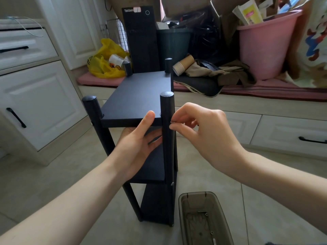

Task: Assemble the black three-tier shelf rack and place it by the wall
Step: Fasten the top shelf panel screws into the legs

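Observation:
The black three-tier shelf rack [139,96] stands upright on the tiled floor in front of me, with round posts at its corners. My left hand [139,140] holds the near edge of the top shelf board, thumb on top and fingers underneath. My right hand [200,131] pinches a small silver screw [171,122] against the near right post [167,138] at the height of the top shelf. Two more screw heads show lower on that post.
A translucent brown tray [203,220] with loose screws lies on the floor at the lower right. White cabinets [35,96] stand to the left. A low ledge behind holds a yellow bag [104,62], a black computer tower [141,41], paper cups and a pink bucket [265,48].

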